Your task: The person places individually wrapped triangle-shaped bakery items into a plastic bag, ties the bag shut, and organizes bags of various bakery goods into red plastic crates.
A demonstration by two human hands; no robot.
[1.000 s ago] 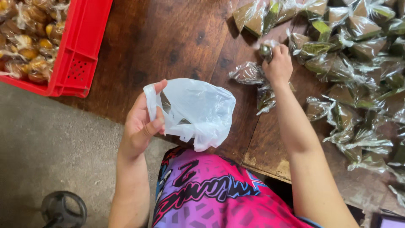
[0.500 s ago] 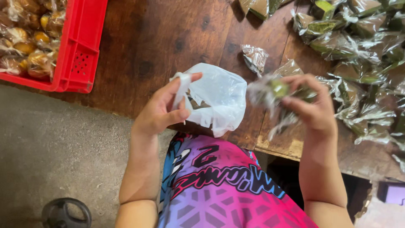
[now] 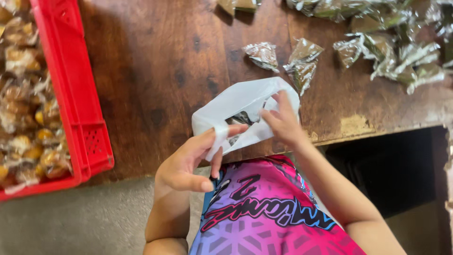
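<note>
— Where's the bag?
— The bag point(image 3: 245, 113) hangs over the table point(image 3: 155, 71) edge; left hand point(image 3: 193, 160) pinches its rim, right hand point(image 3: 283, 123) fingers curl inside the mouth.
— Room?
— Bare wood between crate point(image 3: 80, 118) and packets point(image 3: 302, 61).

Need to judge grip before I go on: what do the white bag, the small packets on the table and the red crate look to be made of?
White bag: thin, soft plastic film, semi-opaque; it crumples and dark contents show through. Left hand pinches its rim; right hand reaches inside.
Small packets: clear, glossy, crinkled plastic wrap, by its glints.
Red crate: rigid moulded plastic, probably, with vent holes.
Table: dark, worn wood.
</note>
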